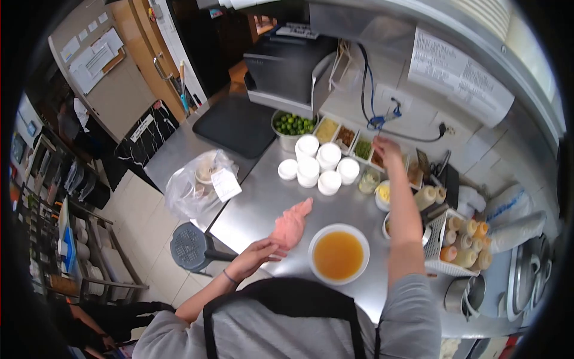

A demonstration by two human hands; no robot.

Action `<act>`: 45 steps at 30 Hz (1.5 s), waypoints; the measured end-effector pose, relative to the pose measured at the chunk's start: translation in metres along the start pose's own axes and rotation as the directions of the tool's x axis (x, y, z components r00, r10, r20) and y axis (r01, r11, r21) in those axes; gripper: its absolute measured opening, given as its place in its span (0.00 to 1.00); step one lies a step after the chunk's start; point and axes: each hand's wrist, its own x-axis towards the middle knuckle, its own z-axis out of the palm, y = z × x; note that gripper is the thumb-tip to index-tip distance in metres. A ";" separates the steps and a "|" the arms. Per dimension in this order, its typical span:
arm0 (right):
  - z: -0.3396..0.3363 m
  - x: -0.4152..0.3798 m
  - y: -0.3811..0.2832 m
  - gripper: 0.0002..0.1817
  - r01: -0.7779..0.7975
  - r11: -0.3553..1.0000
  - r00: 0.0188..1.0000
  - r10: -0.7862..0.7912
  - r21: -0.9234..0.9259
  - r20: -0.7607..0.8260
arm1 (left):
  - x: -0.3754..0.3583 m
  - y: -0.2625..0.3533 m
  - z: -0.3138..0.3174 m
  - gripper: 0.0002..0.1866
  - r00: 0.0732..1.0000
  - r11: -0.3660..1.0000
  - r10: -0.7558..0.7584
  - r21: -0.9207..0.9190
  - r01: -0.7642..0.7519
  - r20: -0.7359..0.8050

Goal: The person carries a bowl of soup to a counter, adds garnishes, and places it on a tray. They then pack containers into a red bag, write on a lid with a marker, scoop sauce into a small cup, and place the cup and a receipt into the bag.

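Note:
A white bowl (313, 263) of orange-brown broth stands on the steel counter in front of me. To its left lies a crumpled pink cloth (290, 224). My left hand (256, 257) is at the near end of this cloth, fingers stretched out and apart. My right arm reaches forward past the bowl, and my right hand (387, 149) is over the row of toppings tubs, its fingers drawn together; I cannot tell what is in them. Just left of that hand is a tub of chopped green herbs (363, 148). Several white lidded cups (308, 170) are grouped left of the tubs.
A metal pot of limes (293, 125) stands behind the cups. At the left edge sits a plastic bag (197, 185) with a paper slip. Squeeze bottles fill a white basket (435, 242) on the right, near a metal pot (457, 296). Another person (95, 326) is at lower left.

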 end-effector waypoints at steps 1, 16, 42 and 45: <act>-0.007 -0.008 -0.007 0.12 0.006 1.000 0.998 -0.005 -0.016 0.055 | 0.002 -0.002 0.000 0.16 1.000 1.000 0.007 0.007 -0.007 0.024; -0.005 -0.298 0.006 0.09 0.258 0.448 0.966 -0.091 -0.856 0.243 | 0.007 -0.006 0.032 0.14 0.940 0.986 -0.052 0.167 -0.005 0.336; 0.025 -0.222 0.021 0.08 0.611 0.239 0.785 -0.059 -0.754 0.617 | 0.003 -0.007 0.004 0.15 0.977 0.990 0.013 0.137 -0.043 0.213; 0.049 -0.120 0.009 0.08 0.549 0.106 0.814 -0.294 -0.829 0.501 | 0.006 -0.004 -0.002 0.15 0.989 0.995 -0.001 0.101 -0.014 0.146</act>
